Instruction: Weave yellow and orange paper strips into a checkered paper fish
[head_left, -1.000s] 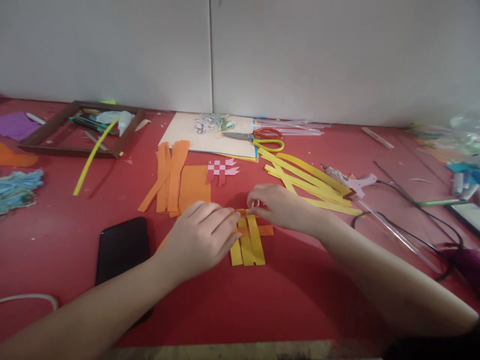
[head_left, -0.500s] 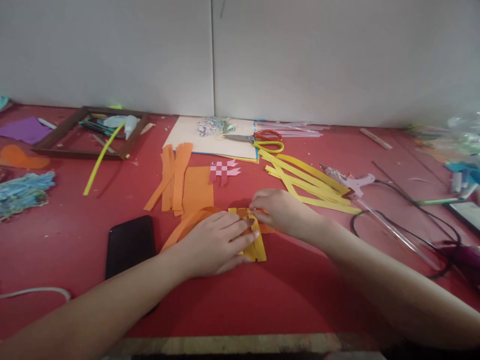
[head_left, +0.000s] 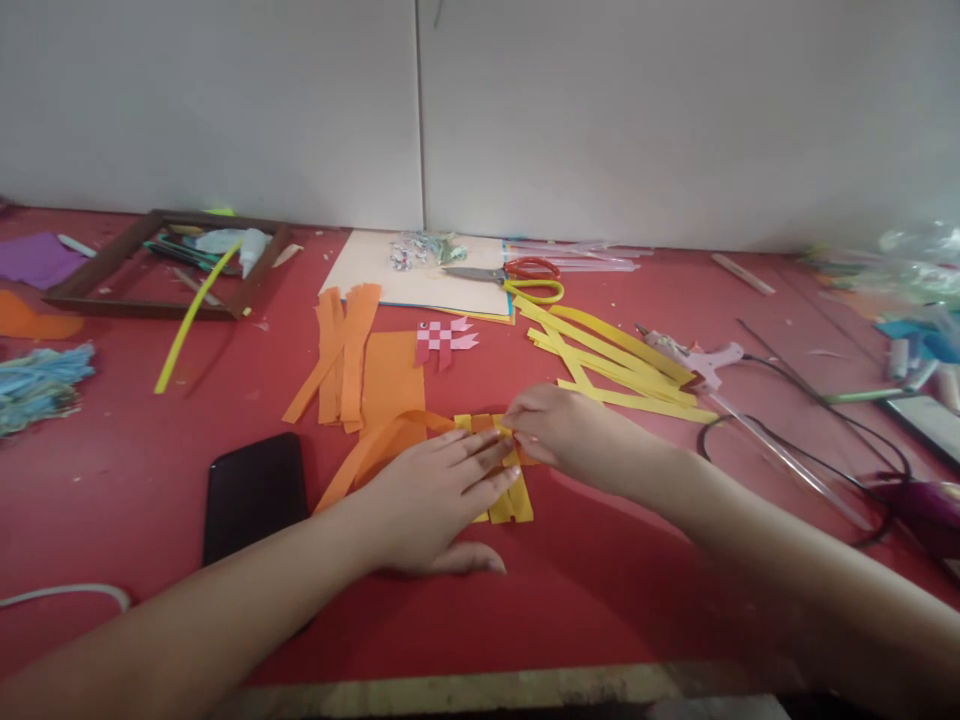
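Yellow and orange paper strips, crossed over one another, lie on the red table. My left hand rests flat on them with fingers spread and thumb out. My right hand is at their upper right, its fingers pinched together at a strip; the fingertips partly hide what they hold. Orange strips curve out from under my left hand. Behind are an orange sheet, more orange strips and a small pink woven paper fish.
A black phone lies left of my hands. Further back are scissors on pale sheets and a brown frame. Yellow strips, a glue gun and its black cable lie to the right.
My left thumb has moved outward, away from the fingers, and the left hand lies flatter. My right hand stays at the strips, shifted slightly. The view has shifted a little.
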